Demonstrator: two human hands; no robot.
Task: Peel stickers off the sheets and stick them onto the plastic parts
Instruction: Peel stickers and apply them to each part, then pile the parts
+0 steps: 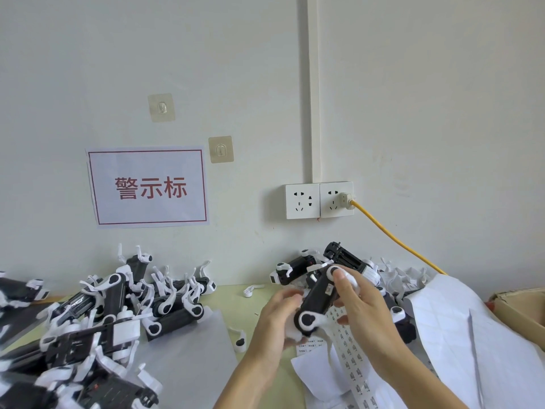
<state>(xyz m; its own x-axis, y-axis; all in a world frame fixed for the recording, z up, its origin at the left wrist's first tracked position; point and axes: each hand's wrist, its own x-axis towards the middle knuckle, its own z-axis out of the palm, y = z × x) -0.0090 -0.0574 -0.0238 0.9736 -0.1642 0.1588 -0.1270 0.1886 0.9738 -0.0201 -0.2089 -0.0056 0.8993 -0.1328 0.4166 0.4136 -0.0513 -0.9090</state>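
Holding: both hands grip one black-and-white plastic part (317, 299) above the sticker sheets (351, 349)
Left hand (275, 317): fingers curled round its lower end
Right hand (361, 305): thumb on top (a small label already shows)
Advice: steady the part; rub the label flat, I'd judge

print on the sticker strip (352, 360) is too tiny to read, left hand (275, 318) fingers blurry, cardboard box (523, 309) cut off

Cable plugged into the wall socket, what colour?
Yellow cable, with a white plug; clearest in the head view.
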